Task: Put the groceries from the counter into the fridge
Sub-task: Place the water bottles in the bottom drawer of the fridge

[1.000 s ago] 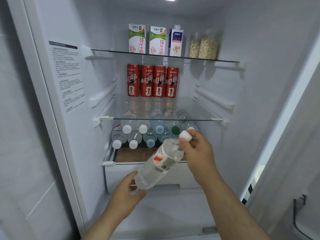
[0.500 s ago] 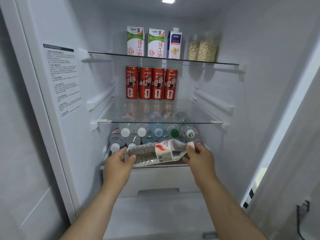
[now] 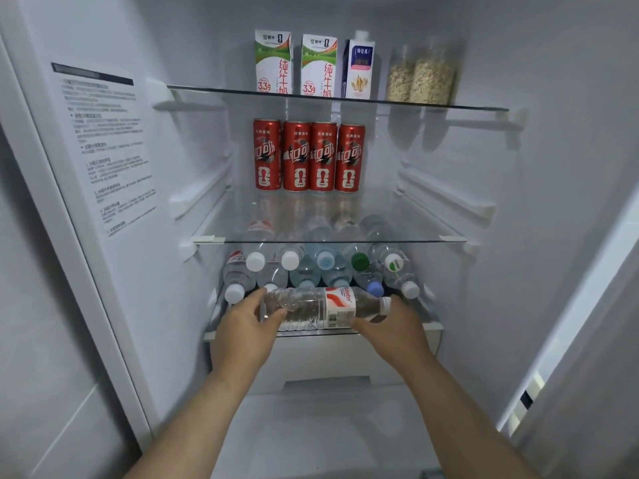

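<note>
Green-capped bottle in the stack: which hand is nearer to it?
Right. The right hand, holding the neck end of the water bottle, sits just below and slightly right of the green-capped bottle; the left hand grips the base end, farther left.

Both bare forearms are stretched forward, angled slightly inward towards each other. The left hand (image 3: 242, 328) has its fingers and thumb curled round the bottom end of a bottle (image 3: 311, 311) held sideways. The right hand (image 3: 392, 328) grips the opposite end, thumb and fingers closed about the neck by the cap.
</note>
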A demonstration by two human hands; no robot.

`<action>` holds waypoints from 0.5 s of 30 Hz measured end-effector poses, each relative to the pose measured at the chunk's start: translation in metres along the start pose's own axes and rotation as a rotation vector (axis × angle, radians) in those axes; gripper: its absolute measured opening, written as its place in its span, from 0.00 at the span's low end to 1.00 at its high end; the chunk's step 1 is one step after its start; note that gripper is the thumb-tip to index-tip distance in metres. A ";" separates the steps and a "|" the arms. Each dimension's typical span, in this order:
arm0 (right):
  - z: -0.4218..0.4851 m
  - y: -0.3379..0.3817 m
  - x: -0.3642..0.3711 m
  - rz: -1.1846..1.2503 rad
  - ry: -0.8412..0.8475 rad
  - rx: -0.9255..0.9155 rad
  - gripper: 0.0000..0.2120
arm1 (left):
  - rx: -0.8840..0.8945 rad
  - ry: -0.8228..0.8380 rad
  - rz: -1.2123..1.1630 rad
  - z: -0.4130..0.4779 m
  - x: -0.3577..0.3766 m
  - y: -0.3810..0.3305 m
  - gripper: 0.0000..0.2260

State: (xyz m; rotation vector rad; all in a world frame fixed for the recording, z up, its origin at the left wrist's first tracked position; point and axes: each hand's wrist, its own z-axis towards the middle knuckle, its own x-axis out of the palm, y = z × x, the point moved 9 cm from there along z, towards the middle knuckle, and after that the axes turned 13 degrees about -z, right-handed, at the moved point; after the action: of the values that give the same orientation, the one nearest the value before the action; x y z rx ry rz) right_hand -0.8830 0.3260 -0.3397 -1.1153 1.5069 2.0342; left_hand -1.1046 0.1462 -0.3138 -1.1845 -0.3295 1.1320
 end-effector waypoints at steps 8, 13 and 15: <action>0.011 0.001 -0.002 -0.111 -0.046 -0.005 0.35 | -0.001 0.038 -0.022 0.012 0.005 0.008 0.18; 0.015 -0.001 -0.002 -0.120 -0.050 -0.001 0.36 | 0.003 0.045 -0.076 0.011 0.010 0.016 0.21; 0.013 -0.001 -0.003 -0.101 -0.041 -0.002 0.35 | -0.015 0.049 -0.111 0.010 0.013 0.020 0.25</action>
State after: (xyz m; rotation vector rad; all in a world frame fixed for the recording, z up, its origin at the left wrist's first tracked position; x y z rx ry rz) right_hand -0.8851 0.3386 -0.3371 -1.1203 1.4008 1.9787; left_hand -1.1164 0.1610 -0.3312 -1.1913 -0.3622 1.0043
